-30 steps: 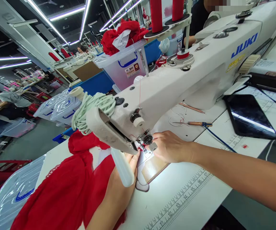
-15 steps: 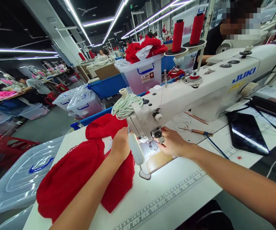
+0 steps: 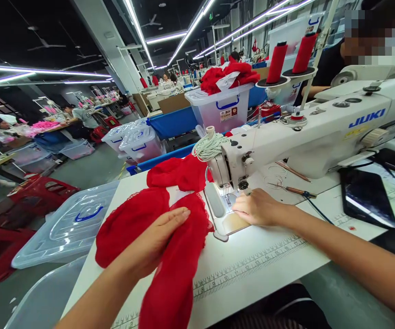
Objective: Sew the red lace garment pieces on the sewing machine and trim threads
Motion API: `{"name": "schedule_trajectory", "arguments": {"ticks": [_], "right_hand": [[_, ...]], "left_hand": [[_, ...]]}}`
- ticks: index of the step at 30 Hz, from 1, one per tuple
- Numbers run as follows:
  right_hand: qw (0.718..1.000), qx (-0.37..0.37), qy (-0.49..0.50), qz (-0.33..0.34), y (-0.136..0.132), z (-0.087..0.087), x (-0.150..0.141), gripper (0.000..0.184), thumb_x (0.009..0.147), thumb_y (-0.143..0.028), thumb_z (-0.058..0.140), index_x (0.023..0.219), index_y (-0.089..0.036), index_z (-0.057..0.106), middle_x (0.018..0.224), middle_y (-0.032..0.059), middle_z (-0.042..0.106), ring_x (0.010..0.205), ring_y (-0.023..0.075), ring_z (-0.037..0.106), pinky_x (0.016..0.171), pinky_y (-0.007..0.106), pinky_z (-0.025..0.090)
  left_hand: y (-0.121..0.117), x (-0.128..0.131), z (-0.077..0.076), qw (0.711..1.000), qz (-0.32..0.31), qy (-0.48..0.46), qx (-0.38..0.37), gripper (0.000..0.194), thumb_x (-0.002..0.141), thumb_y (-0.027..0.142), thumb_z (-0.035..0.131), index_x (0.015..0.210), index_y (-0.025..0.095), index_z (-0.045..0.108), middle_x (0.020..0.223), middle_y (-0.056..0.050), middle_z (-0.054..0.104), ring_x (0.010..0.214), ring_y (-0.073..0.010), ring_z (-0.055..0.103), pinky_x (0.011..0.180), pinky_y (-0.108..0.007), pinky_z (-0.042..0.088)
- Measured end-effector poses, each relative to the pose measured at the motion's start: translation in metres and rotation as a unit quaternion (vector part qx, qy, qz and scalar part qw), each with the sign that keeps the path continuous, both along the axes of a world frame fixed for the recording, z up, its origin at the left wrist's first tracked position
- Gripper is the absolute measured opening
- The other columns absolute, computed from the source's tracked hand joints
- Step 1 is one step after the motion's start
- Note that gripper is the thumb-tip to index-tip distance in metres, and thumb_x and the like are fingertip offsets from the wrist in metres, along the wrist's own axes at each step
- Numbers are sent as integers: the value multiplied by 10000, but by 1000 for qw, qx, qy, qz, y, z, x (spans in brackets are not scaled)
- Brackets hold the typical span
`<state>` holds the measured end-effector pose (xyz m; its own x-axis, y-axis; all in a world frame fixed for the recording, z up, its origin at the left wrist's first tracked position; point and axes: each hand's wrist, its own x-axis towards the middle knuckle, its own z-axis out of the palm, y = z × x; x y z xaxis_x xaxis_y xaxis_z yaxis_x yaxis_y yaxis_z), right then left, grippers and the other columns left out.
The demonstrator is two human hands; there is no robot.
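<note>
My left hand (image 3: pixel 165 233) is closed on a red garment piece (image 3: pixel 180 260), thumb on top, left of the sewing machine (image 3: pixel 307 141). A strip of this cloth hangs toward the table's front edge, and a lacy border shows along its right side. More red fabric (image 3: pixel 132 224) lies in rounded folds beside and behind that hand. Beside the needle area, my right hand (image 3: pixel 257 208) rests low over the tan plate (image 3: pixel 235 222), fingers curled together. Anything between those fingertips is too small to make out. The presser foot (image 3: pixel 227 198) sits just left of them.
Behind the machine stand red thread cones (image 3: pixel 277 63) and a clear bin (image 3: pixel 218 105) heaped with red cloth. An awl-like tool (image 3: pixel 300 191) and a dark tablet (image 3: pixel 367 196) lie at right. A lidded plastic box (image 3: pixel 63 228) stands left of the table. A co-worker sits at upper right.
My left hand has come from behind the machine head toward me, lifting and drawing the red cloth along. My right hand has shifted slightly from beside the needle. The view has turned left.
</note>
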<state>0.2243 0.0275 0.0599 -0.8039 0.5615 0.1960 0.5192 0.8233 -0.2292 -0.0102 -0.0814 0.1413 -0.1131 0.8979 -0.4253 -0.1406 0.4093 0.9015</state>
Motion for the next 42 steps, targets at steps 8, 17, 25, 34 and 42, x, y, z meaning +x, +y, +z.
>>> {"name": "schedule_trajectory", "arguments": {"ticks": [8,17,25,34,42], "right_hand": [[985,-158,14,69,-11,23,5,187,812,-156,503,905,-203,658,870,14,676,773,139,588,600,227,375],[813,-483,318,-60,-43,4,4,271,794,-433,614,743,-175,551,731,8,615,709,159,593,686,288,461],[832,-407,363,-99,-60,-1,9,279,793,-466,633,783,-188,615,770,13,612,763,174,556,732,297,446],[764,-448,438,-154,-66,-12,8,271,790,-454,631,850,-190,625,762,-2,604,673,140,524,648,267,437],[742,-420,488,-183,-74,-14,8,230,816,-428,603,789,-200,597,704,-25,556,653,119,505,657,246,430]], "left_hand": [[12,17,-63,976,-152,-154,-34,220,757,373,720,836,185,638,818,4,679,728,-102,601,673,-184,464],[18,45,-66,987,-136,-59,55,322,787,507,602,910,214,550,799,3,660,685,-160,588,611,-252,450],[6,52,-73,958,-130,185,174,202,740,384,664,774,198,592,826,-19,645,789,-198,580,692,-277,445],[7,47,-79,985,-78,68,139,296,737,458,643,726,181,540,657,39,526,593,-104,438,534,-198,356],[5,46,-73,988,-99,18,119,336,743,501,640,753,181,539,625,51,493,571,-94,396,529,-185,332]]}}
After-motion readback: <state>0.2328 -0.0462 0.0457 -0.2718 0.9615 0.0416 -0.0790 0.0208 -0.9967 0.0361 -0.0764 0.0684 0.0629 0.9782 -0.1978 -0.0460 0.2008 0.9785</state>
